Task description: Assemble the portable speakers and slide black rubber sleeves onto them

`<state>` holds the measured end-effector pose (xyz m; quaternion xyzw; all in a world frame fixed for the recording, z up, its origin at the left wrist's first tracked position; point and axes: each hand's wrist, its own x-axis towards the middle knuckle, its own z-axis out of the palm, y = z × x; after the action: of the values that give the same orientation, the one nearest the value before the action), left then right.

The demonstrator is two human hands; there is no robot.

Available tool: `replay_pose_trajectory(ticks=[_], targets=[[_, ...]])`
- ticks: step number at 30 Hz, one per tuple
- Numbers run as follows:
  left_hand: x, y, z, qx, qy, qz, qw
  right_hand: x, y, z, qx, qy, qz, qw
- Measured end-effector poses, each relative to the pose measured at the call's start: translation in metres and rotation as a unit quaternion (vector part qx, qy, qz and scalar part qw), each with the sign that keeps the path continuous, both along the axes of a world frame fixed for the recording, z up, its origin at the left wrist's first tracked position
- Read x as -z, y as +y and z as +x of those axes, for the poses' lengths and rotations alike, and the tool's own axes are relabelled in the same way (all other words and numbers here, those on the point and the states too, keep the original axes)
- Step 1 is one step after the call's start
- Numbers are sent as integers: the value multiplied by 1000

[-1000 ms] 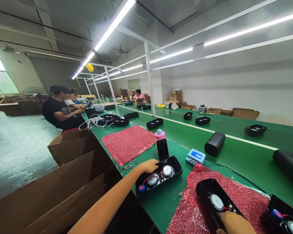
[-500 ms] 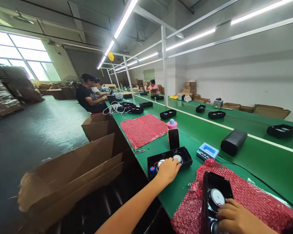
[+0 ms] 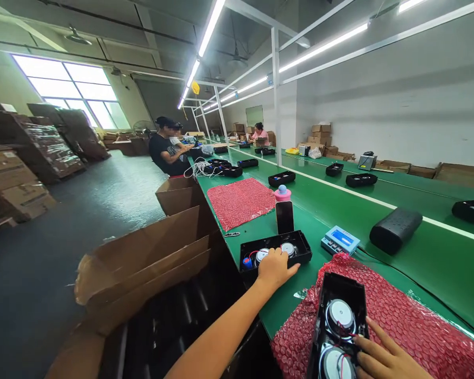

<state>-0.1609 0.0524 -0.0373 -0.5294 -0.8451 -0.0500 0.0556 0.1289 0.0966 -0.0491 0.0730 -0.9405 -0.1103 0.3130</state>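
My left hand (image 3: 275, 266) reaches out to a black open speaker housing (image 3: 300, 243) on the green bench, fingers curled over its near wall and the two round drivers inside. A second black housing (image 3: 338, 295) with two drivers lies lengthwise on red bubble wrap (image 3: 411, 326) close to me. At the bottom edge my right hand (image 3: 381, 358) has its fingers spread, the tips resting against that housing's right side.
Behind the first housing stand a phone (image 3: 285, 216) and a pink bottle (image 3: 282, 193). A blue meter (image 3: 340, 239) and a black finished speaker (image 3: 395, 229) lie to the right. Open cardboard boxes (image 3: 142, 263) line the bench's left side. Other people (image 3: 166, 152) work farther along.
The view has swung left and down. My left hand moved from the housing's far corner to its near wall. The housing under my right hand turned lengthwise, and that hand's fingers spread.
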Motion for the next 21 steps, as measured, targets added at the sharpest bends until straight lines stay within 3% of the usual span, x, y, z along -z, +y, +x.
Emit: replay_pose_trajectory(ticks=[3,6,11,15,21], targets=[[0,6,-3,-16,9,-8,1000,6,-15,-17,-5,26,-52,998],[-4,13,-7,-40,13,-19,999,1,-24,-34,-8,19,-33,999],[-10,18,-13,-45,15,-34,998,-13,-28,-52,45,-92,-45,994],[-10,14,-9,-43,18,-39,998,-5,-30,-59,48,-152,-79,984],[0,7,0,-31,27,-25,999,15,-35,-67,49,-51,-94,993]])
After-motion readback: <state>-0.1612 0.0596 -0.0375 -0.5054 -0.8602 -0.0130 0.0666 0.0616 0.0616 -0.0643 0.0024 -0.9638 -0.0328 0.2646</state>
